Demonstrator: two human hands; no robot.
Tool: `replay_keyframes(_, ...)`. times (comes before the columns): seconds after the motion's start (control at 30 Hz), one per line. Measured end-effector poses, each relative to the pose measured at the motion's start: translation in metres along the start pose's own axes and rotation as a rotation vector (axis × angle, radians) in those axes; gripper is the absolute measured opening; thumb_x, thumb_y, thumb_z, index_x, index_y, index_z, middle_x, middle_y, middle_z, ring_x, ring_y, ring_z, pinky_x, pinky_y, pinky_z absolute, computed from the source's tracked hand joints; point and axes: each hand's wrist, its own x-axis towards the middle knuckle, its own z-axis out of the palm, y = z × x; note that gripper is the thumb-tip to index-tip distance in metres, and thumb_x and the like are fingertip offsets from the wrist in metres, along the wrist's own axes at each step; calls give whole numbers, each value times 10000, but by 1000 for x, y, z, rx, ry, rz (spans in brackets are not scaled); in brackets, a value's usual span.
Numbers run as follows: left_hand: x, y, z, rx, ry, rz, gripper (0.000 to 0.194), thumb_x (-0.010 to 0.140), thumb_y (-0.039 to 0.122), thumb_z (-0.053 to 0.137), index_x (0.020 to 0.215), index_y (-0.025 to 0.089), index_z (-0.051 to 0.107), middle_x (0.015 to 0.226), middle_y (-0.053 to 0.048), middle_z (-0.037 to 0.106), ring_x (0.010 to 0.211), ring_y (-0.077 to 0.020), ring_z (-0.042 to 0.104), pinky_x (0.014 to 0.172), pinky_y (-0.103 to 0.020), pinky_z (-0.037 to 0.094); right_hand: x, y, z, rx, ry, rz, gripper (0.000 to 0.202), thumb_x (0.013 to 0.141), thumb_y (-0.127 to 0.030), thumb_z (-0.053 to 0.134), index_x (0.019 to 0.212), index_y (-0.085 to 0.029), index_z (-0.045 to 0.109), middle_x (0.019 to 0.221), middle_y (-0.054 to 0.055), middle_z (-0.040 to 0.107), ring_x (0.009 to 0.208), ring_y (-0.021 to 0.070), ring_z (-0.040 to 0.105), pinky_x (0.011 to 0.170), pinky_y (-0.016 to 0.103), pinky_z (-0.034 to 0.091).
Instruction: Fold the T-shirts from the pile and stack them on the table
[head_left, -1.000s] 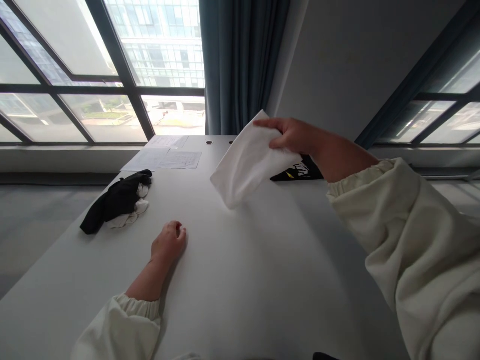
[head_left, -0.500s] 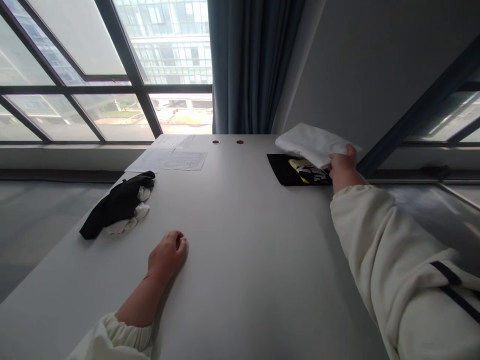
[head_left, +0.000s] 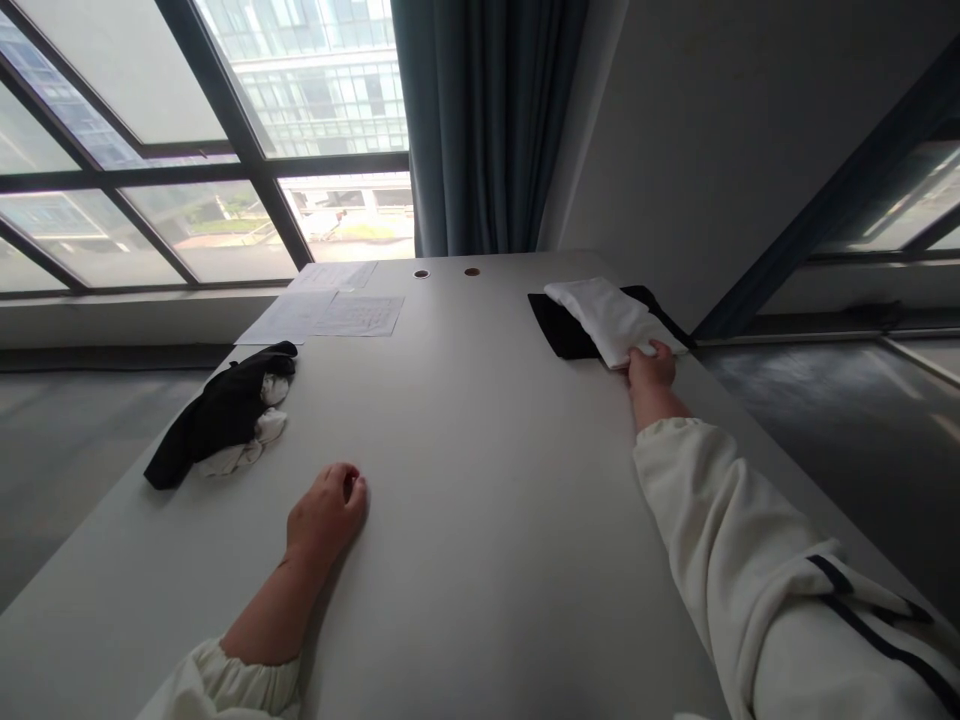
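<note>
A folded white cloth (head_left: 600,312), perhaps a garment, lies across a folded black cloth (head_left: 556,328) at the far right of the table. My right hand (head_left: 651,370) grips the white cloth's near corner, thumb and fingers pinched on it. Black fabric shows on both sides of the white one; its printed part is covered. On the table at the lower left rests my left hand (head_left: 327,508), loosely curled with nothing seen in it. Beyond it, a crumpled black garment (head_left: 214,415) lies with white cloth (head_left: 259,440) bunched at its side.
Several sheets of paper (head_left: 360,315) lie at the far left of the white table (head_left: 450,500). Two round cable holes (head_left: 471,272) sit near its far edge. Behind stand a window (head_left: 315,90), a blue-grey curtain (head_left: 480,130) and a wall (head_left: 675,150).
My right hand has lowered the white cloth onto the black one, covering the yellow and white print. My left hand stays curled on the table. The view has shifted slightly.
</note>
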Motion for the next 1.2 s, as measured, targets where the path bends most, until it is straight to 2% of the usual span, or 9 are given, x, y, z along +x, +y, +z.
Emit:
replay_keyframes(0.13, 0, 0, 0, -5, -4, 0, 232, 987, 362, 492, 1084, 247, 668, 1176, -78, 737, 1010, -242, 707, 759, -301, 496, -19, 2, -1, -121, 34, 64, 498, 798, -292, 652, 1268, -129, 640, 1024, 138, 689, 989, 287, 632, 977, 467, 515)
replay_keyframes(0.27, -1, 0, -1, -10, -10, 21, 272, 1005, 373, 455, 1098, 234, 671, 1174, -76, 731, 989, -228, 702, 756, -299, 491, -37, 1, 3, -213, -103, -60, 471, 831, -385, 665, 1258, -187, 649, 963, 112, 730, 910, 302, 658, 926, 453, 515)
replay_keyframes(0.37, -2, 0, -1, -16, -22, 33, 274, 1013, 373, 447, 1104, 230, 664, 1167, -70, 729, 997, -222, 698, 770, -297, 486, -38, 1, 9, -260, -128, -156, 474, 837, -336, 632, 1282, -176, 660, 1035, 145, 749, 933, 317, 663, 916, 450, 511)
replay_keyframes(0.53, -1, -2, 1, -15, -25, 27, 267, 1010, 384, 456, 1106, 234, 655, 1172, -67, 725, 994, -225, 699, 757, -296, 475, -33, 1, 17, -289, -105, -310, 450, 864, -230, 547, 1280, -119, 677, 1195, 214, 697, 1099, 336, 602, 999, 475, 471)
replay_keyframes(0.67, -1, -2, 0, -21, -15, 29, 260, 1001, 386, 465, 1092, 240, 660, 1161, -64, 728, 975, -221, 700, 731, -289, 465, -38, -6, 13, -368, -41, -184, 519, 851, -323, 686, 1357, -207, 663, 1336, 199, 555, 1177, 363, 505, 976, 513, 458)
replay_keyframes(0.77, -2, -1, -1, -23, -18, 33, 251, 1003, 380, 466, 1083, 239, 657, 1161, -62, 729, 984, -222, 700, 738, -292, 465, -40, -12, 6, -392, -3, -108, 426, 896, -340, 665, 1316, -293, 716, 1412, 160, 456, 1193, 360, 466, 964, 514, 446)
replay_keyframes(0.93, -2, -2, -1, -23, -34, 35, 244, 1009, 374, 461, 1084, 237, 649, 1163, -60, 728, 997, -226, 699, 756, -301, 464, -37, -8, -11, -382, 63, -113, 416, 915, -257, 584, 1286, -258, 773, 1484, 152, 436, 1224, 372, 462, 984, 508, 443)
replay_keyframes(1.03, -2, -2, -1, -27, -52, 37, 242, 1011, 377, 463, 1087, 240, 647, 1169, -58, 725, 994, -227, 697, 756, -304, 458, -37, 4, -24, -424, 21, -101, 418, 882, -228, 578, 1232, -272, 804, 1528, 128, 437, 1222, 373, 472, 967, 512, 464)
replay_keyframes(1.2, -2, 0, -3, -31, -71, 36, 250, 1017, 382, 450, 1085, 238, 643, 1165, -58, 719, 987, -229, 696, 758, -310, 455, -39, 15, -34, -522, -122, -82, 446, 873, -172, 532, 1226, -212, 802, 1429, 180, 512, 1211, 368, 484, 955, 506, 474)
